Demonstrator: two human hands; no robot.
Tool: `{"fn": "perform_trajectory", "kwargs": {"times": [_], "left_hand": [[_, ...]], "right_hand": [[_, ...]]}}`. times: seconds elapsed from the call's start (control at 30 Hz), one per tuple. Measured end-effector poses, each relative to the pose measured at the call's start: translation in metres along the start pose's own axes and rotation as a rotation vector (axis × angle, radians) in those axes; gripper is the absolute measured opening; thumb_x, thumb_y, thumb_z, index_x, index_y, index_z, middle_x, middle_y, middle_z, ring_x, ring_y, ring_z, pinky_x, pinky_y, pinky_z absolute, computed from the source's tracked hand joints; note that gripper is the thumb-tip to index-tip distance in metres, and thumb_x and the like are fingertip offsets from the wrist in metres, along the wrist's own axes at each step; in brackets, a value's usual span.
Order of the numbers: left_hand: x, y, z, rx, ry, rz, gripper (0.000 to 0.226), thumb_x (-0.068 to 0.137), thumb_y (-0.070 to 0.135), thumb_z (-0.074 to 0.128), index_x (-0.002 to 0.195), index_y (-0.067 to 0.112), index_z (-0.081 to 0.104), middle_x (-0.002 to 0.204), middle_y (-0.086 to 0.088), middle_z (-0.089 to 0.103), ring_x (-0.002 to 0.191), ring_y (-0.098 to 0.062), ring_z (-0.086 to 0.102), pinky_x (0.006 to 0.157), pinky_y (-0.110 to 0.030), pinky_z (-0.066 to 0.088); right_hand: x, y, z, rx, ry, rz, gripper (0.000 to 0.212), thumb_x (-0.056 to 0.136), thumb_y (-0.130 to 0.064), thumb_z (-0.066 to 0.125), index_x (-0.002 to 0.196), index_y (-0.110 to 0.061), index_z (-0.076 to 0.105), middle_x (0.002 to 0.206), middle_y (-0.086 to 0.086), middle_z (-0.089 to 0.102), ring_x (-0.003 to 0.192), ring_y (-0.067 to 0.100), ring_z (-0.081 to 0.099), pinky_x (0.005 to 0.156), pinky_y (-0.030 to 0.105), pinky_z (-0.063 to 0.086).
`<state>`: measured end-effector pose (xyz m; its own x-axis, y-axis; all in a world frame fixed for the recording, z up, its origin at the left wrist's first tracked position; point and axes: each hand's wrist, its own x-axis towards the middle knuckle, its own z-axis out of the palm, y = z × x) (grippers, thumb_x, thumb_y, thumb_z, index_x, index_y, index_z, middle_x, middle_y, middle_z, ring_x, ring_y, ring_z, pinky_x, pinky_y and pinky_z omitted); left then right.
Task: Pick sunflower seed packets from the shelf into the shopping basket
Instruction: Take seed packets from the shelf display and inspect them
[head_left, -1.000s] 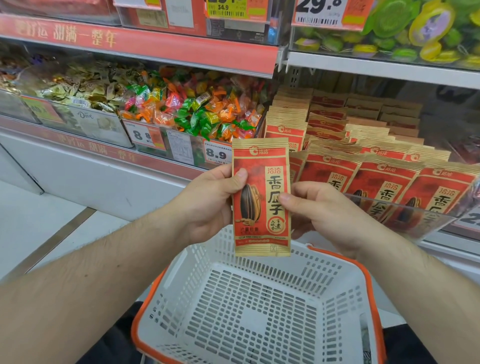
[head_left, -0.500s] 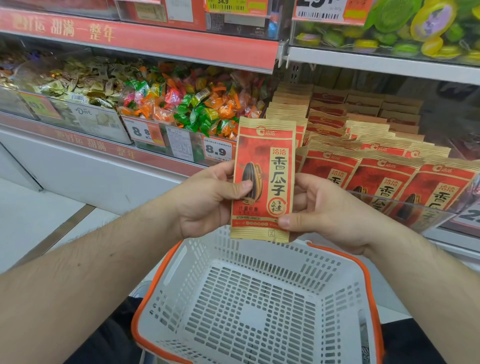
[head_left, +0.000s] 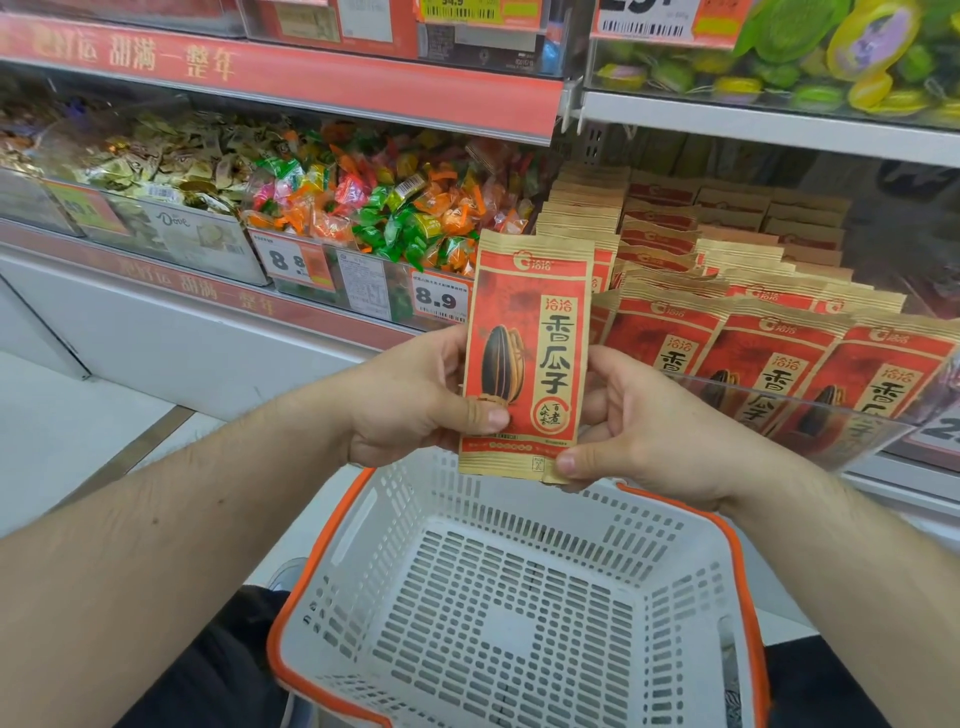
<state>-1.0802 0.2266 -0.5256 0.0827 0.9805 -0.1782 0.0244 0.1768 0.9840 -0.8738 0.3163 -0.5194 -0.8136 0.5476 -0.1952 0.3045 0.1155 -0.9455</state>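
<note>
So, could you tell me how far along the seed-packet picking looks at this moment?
Nothing is done yet: the white perforated basket with orange rim shows no packets. In hand: the left hand and right hand pinch one red-and-tan sunflower seed packet upright above it. Left: dropping it in; more packets on the shelf.

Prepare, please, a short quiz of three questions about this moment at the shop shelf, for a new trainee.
1. True or false: the white plastic shopping basket with orange rim already holds a packet.
2. Which hands hold the red and tan paper sunflower seed packet? A) left only B) right only C) both
3. Fill in: the price tag under the colourful wrapped candies reads ____.

Key
1. False: no packet is seen in the basket.
2. C: the left hand pinches its left edge, the right hand pinches its lower right corner.
3. 8.9
</note>
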Motion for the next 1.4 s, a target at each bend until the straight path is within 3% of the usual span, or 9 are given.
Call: {"fn": "perform_trajectory", "kwargs": {"times": [0.13, 0.23, 0.3, 0.5, 0.6, 0.67, 0.83, 1.07, 1.4], "left_hand": [[0.004, 0.0, 0.008, 0.17, 0.24, -0.03, 0.051, 0.087, 0.006, 0.074, 0.13, 0.021, 0.052, 0.122, -0.005, 0.067, 0.103, -0.026, 0.071, 0.086, -0.054, 0.059], [0.006, 0.0, 0.017, 0.103, 0.319, -0.051, 0.057, 0.081, 0.032, 0.082, 0.128, 0.026, 0.051, 0.117, 0.004, 0.067, 0.103, -0.018, 0.07, 0.087, -0.049, 0.057], [0.007, 0.0, 0.022, 0.067, 0.322, -0.048, 0.067, 0.065, 0.045, 0.082, 0.123, 0.029, 0.052, 0.113, 0.008, 0.069, 0.103, -0.016, 0.07, 0.086, -0.047, 0.056], [0.006, -0.004, 0.019, 0.171, 0.248, -0.098, 0.074, 0.06, 0.027, 0.086, 0.125, 0.025, 0.053, 0.11, 0.004, 0.066, 0.099, -0.02, 0.071, 0.088, -0.047, 0.059], [0.003, -0.007, 0.022, 0.204, 0.132, -0.126, 0.067, 0.069, 0.015, 0.086, 0.124, 0.03, 0.052, 0.118, -0.001, 0.061, 0.103, -0.024, 0.07, 0.091, -0.05, 0.057], [0.003, -0.008, 0.026, 0.218, 0.104, -0.137, 0.071, 0.063, 0.025, 0.082, 0.126, 0.029, 0.051, 0.12, 0.001, 0.061, 0.106, -0.023, 0.069, 0.093, -0.052, 0.056], [0.005, -0.004, 0.026, 0.139, 0.122, -0.093, 0.064, 0.06, 0.041, 0.076, 0.119, 0.025, 0.06, 0.107, 0.003, 0.072, 0.103, -0.021, 0.069, 0.095, -0.058, 0.05], [0.005, -0.009, 0.014, -0.103, -0.126, -0.072, 0.037, 0.071, 0.034, 0.069, 0.104, 0.017, 0.069, 0.098, -0.017, 0.069, 0.091, -0.028, 0.066, 0.081, -0.05, 0.052], [0.006, -0.009, 0.015, -0.121, -0.104, -0.112, 0.031, 0.073, 0.03, 0.07, 0.101, 0.017, 0.07, 0.095, -0.012, 0.069, 0.089, -0.024, 0.067, 0.076, -0.048, 0.055]], "right_hand": [[0.0, -0.001, 0.011, -0.151, 0.175, 0.011, 0.064, 0.074, 0.005, 0.079, 0.119, -0.027, 0.047, 0.087, 0.012, 0.075, 0.074, 0.034, 0.073, 0.073, 0.053, 0.06], [-0.003, -0.002, 0.024, -0.391, 0.283, -0.031, 0.058, 0.07, -0.028, 0.082, 0.115, -0.037, 0.046, 0.078, 0.003, 0.073, 0.066, 0.02, 0.071, 0.067, 0.044, 0.059], [-0.003, -0.002, 0.031, -0.477, 0.275, -0.06, 0.056, 0.073, -0.031, 0.082, 0.116, -0.036, 0.046, 0.078, 0.0, 0.073, 0.063, 0.014, 0.068, 0.063, 0.04, 0.058], [0.001, 0.0, 0.018, -0.356, 0.216, -0.079, 0.035, 0.078, -0.046, 0.075, 0.104, -0.025, 0.065, 0.084, -0.002, 0.074, 0.073, 0.015, 0.072, 0.076, 0.046, 0.058], [0.001, -0.001, 0.014, -0.261, 0.326, -0.149, 0.018, 0.093, -0.033, 0.061, 0.095, -0.016, 0.066, 0.081, 0.004, 0.072, 0.067, 0.016, 0.071, 0.063, 0.037, 0.057], [0.0, 0.0, 0.018, -0.3, 0.342, -0.2, 0.021, 0.099, -0.023, 0.054, 0.088, -0.008, 0.064, 0.076, 0.007, 0.07, 0.064, 0.016, 0.069, 0.058, 0.03, 0.054], [0.002, -0.001, 0.023, -0.175, 0.239, -0.141, 0.029, 0.101, -0.009, 0.049, 0.075, -0.011, 0.061, 0.071, 0.011, 0.07, 0.056, 0.019, 0.066, 0.065, 0.043, 0.056], [0.002, -0.004, 0.02, 0.036, 0.126, -0.134, 0.027, 0.102, -0.007, 0.046, 0.083, 0.007, 0.06, 0.07, 0.021, 0.063, 0.051, 0.022, 0.059, 0.055, 0.032, 0.049], [0.003, -0.002, 0.019, -0.001, 0.13, -0.119, 0.031, 0.103, -0.012, 0.047, 0.081, 0.006, 0.059, 0.067, 0.015, 0.064, 0.052, 0.022, 0.061, 0.059, 0.041, 0.049]]}}
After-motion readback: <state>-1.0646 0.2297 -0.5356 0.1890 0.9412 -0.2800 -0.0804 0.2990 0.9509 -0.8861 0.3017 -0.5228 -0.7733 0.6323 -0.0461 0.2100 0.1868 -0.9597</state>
